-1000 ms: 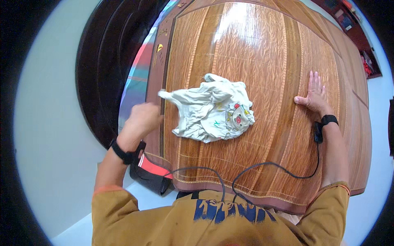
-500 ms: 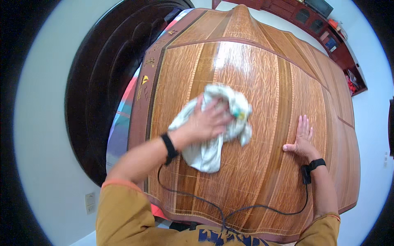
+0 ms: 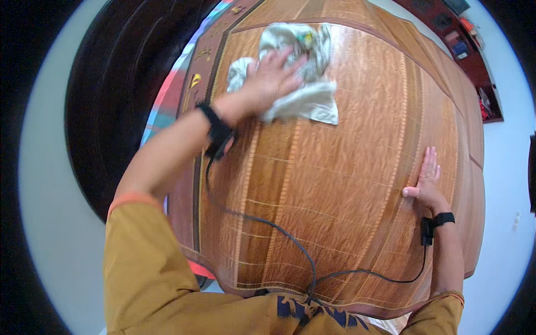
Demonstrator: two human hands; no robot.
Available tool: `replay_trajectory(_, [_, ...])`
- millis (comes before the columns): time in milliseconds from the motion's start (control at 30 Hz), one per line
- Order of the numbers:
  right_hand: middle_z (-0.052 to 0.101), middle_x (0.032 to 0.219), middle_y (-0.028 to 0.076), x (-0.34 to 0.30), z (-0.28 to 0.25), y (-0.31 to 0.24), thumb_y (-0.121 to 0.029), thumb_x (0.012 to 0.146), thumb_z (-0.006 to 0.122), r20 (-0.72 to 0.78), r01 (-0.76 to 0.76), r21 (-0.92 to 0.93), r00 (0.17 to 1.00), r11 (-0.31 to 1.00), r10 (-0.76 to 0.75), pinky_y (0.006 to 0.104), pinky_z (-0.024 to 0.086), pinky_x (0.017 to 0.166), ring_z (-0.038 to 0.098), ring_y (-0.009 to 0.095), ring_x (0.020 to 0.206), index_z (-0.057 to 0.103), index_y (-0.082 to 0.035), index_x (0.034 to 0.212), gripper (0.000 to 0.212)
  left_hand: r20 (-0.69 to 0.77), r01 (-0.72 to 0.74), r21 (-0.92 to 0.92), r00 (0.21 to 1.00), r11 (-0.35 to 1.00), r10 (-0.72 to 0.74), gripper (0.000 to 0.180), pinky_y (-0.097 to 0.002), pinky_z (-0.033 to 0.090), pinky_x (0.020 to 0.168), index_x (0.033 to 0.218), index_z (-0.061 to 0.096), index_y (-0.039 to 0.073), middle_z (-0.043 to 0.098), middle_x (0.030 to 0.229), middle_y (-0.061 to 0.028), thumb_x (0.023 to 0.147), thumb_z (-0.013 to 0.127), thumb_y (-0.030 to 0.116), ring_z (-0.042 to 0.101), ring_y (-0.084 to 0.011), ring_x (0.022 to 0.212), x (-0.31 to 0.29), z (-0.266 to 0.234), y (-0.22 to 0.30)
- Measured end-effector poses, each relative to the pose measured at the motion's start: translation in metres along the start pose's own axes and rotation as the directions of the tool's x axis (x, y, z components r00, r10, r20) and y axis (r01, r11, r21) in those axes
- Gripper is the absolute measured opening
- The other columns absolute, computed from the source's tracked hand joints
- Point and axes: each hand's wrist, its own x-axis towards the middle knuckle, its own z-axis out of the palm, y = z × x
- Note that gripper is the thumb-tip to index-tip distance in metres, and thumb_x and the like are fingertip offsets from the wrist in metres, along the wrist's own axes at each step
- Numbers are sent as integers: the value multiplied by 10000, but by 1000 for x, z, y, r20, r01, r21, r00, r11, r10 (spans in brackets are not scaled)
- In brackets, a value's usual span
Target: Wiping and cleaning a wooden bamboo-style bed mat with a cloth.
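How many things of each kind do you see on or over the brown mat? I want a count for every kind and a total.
Hands: 2 (left hand, right hand)
Cloth: 1
Wristbands: 2 ()
Cable: 1
Total: 6

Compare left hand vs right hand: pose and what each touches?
The left hand is stretched far forward, palm pressed on a crumpled pale cloth; the right hand sits nearer the body, by the mat's right edge. The left hand covers the cloth; the right hand lies flat on the bare woven mat. Both have spread fingers and a black wristband with a cable.
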Motion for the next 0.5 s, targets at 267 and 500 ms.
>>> replay_trajectory(267, [-109,1452,218,1,6,15,-791,364,627,28,24,-22,999,999,-24,496,-95,1042,-140,328,1346,-86,-31,1393,1464,870,163,90,467,983,-157,608,-633,44,997,1197,513,23,282,1360,-224,819,430,491,103,-437,1302,-372,54,56])
replay_trajectory(500, [-131,1443,232,-6,5,23,-844,361,560,26,34,-68,999,997,-32,493,-115,1035,-150,315,1344,-106,-5,1380,1479,551,382,99,748,919,-370,693,-638,-20,990,1216,421,-82,288,1309,-348,765,424,444,177,-433,1281,-249,91,3])
